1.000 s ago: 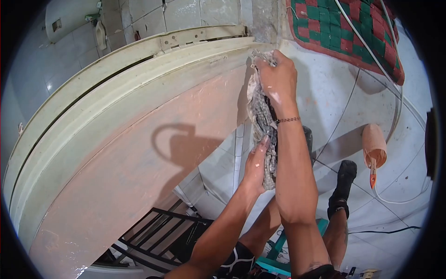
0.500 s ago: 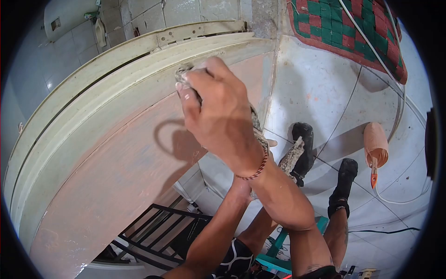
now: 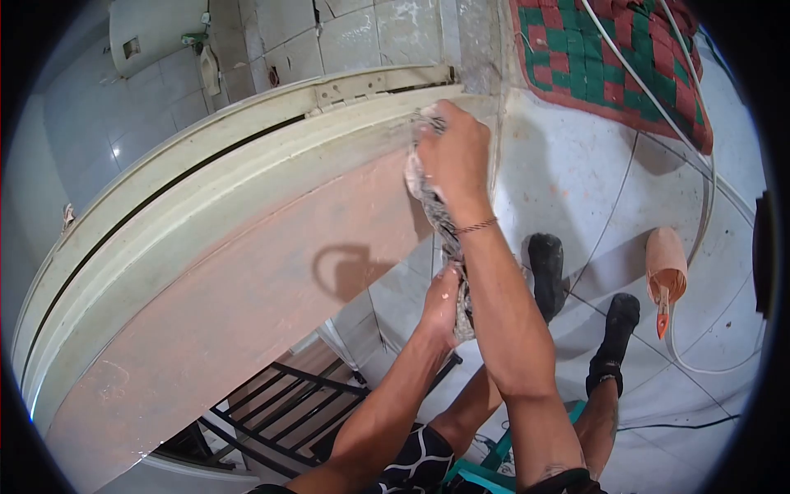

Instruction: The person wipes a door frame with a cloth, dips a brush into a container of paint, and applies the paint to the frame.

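A grey, patterned cloth [image 3: 434,206] is stretched between my two hands. My right hand [image 3: 457,160], with a braided band at its wrist, is closed on the cloth's upper part against the pale frame edge of a pink-smeared panel [image 3: 247,280]. Lower down, my left hand [image 3: 444,300] has its fingers wrapped round the cloth's lower part, just off the panel's edge. Whitish smears show on the cloth and my fingers.
A container with an orange-handled brush [image 3: 663,317] stands on the tiled floor at the right. A red and green woven mat [image 3: 609,66] lies at the top right under pale cables. Black metal bars [image 3: 288,395] and a teal stool [image 3: 485,477] are below.
My right hand has moved right along the panel's upper edge with the cloth. The cloth between my hands is now in fuller view, and the whole view has shifted slightly.
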`<act>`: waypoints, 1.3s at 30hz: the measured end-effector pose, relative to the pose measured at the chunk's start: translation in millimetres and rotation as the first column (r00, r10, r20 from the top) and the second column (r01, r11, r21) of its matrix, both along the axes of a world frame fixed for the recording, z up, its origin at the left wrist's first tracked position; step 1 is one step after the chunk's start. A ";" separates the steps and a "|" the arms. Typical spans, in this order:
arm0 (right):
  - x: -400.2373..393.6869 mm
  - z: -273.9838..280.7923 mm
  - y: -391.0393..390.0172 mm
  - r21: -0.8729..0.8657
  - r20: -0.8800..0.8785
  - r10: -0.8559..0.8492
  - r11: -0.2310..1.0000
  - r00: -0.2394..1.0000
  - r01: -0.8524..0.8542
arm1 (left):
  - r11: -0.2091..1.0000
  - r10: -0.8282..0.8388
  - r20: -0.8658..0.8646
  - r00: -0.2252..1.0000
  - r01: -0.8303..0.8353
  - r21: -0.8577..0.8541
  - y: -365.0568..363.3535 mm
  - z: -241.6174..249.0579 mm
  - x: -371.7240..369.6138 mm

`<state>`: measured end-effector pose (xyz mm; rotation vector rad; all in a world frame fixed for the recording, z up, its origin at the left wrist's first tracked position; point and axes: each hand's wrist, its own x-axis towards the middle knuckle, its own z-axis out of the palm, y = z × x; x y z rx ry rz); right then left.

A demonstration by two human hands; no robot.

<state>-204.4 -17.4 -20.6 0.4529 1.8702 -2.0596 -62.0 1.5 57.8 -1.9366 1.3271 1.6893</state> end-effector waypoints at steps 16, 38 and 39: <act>6.5 -2.1 15.9 -0.074 -0.253 0.168 0.979 0.953 -0.192 | 0.923 0.252 -0.020 0.968 -0.234 0.307 9.6 -13.8 5.7; 10.6 31.7 3.7 0.016 -0.219 0.244 0.969 0.945 -0.247 | 0.857 0.197 -0.295 0.935 -0.018 0.515 -5.1 -17.7 29.1; 6.2 15.1 2.6 0.044 -0.159 0.253 0.967 0.954 -0.249 | 0.937 0.157 -0.052 0.986 -0.132 0.322 5.9 -9.4 11.8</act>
